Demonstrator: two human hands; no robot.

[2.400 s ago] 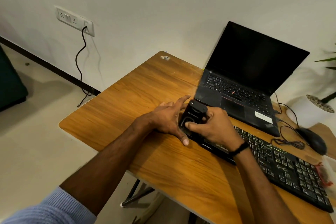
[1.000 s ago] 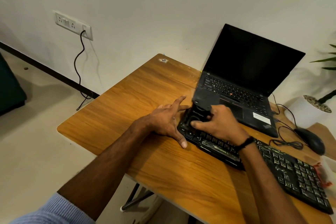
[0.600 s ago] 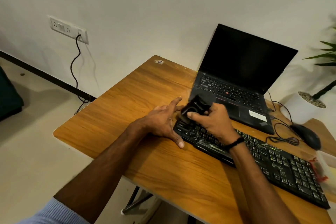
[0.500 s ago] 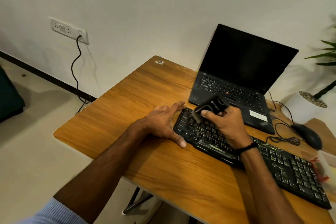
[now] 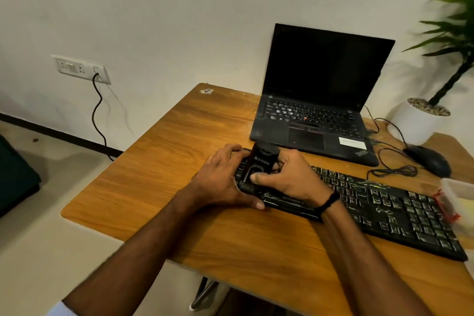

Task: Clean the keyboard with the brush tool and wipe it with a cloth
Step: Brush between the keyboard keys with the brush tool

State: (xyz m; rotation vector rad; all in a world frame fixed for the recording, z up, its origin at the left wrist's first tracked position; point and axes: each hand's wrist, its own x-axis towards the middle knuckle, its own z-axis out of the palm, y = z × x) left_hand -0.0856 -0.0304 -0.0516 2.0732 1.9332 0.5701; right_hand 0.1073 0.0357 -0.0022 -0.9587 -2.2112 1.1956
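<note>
The right grip [image 5: 289, 179] held the brush [image 5: 259, 164] on the left end of the keyboard [image 5: 384, 202], the left grip [image 5: 220, 182] clasped that end steady, and short, soft strokes looked best.

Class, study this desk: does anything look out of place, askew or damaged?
The mouse cable lies bunched in a loose tangle behind the keyboard; a sticker remnant marks the far corner of the table.
</note>
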